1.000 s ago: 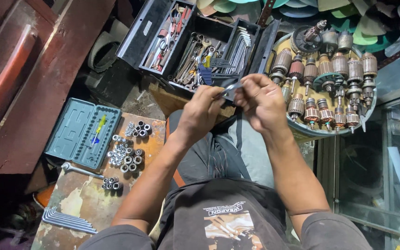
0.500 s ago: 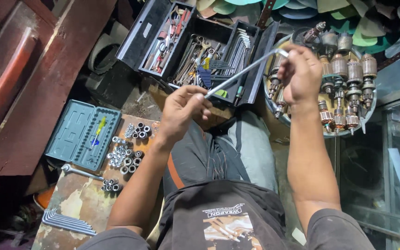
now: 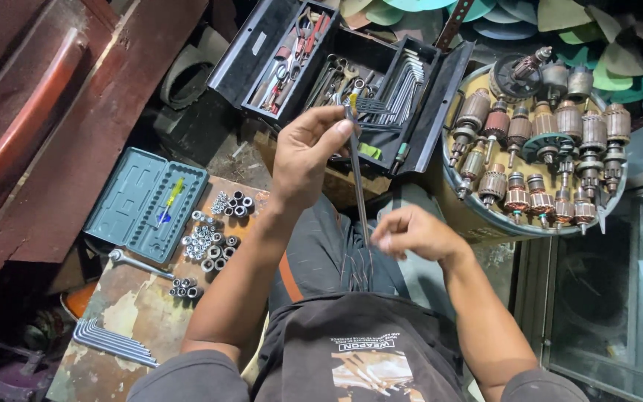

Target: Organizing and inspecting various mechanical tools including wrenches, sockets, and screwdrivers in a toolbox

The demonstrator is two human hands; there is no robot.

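Sockets (image 3: 206, 242) crowd the desk's (image 3: 143, 313) far edge beside the tool case (image 3: 146, 201). Hex keys (image 3: 109, 341) block its near left corner. The middle lies bare.

Thin grey steel rod (image 3: 356, 179), dull, with a yellow-green tip. Open black plastic toolbox (image 3: 440, 97), red-handled pliers (image 3: 308, 33) inside. Teal plastic socket case (image 3: 124, 197), holding a yellow-and-blue screwdriver (image 3: 168, 199). Loose silver steel sockets (image 3: 206, 242) on the rust-brown, paint-blotched bench (image 3: 132, 313). Copper-and-grey motor armatures (image 3: 537, 156) in a round yellow-lined tray (image 3: 478, 223). Black apron (image 3: 359, 350) with white print.
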